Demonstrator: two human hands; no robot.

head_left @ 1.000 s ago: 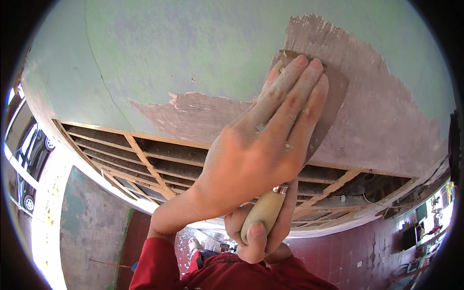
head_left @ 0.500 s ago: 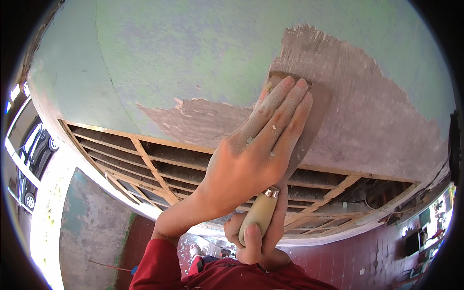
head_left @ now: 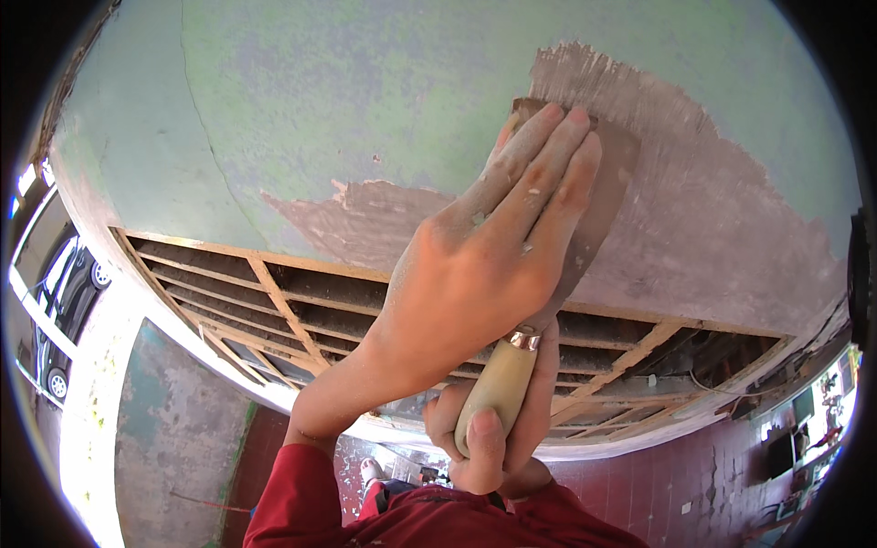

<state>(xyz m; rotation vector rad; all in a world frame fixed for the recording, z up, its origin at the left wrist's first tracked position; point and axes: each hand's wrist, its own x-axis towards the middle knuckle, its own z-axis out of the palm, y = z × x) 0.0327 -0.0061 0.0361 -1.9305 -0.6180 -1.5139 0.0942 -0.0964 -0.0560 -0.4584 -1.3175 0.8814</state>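
Observation:
A wide scraper with a grey metal blade [head_left: 603, 196] and a pale yellow handle [head_left: 498, 379] is pressed against the wall. My right hand [head_left: 480, 447] wraps round the handle from below, thumb along its near side. My left hand [head_left: 484, 247] lies over the blade, its fingers stretched out toward the far edge; pale dust coats them. The wall [head_left: 301, 100] is covered in green paint. At the blade's far edge and to its right spreads a scraped grey-brown patch [head_left: 694, 210]; a smaller scraped patch [head_left: 370, 219] shows to the left.
Below the scraped area, a wooden lattice frame [head_left: 283, 306] with dark gaps crosses the wall. A crack [head_left: 206, 137] runs down the paint at the left. Dark red floor [head_left: 639, 493] lies below, and a parked car [head_left: 64, 301] shows at far left.
Both hands and the scraper have moved up the wall, toward the top edge of the scraped patch. My grip on the handle looks the same.

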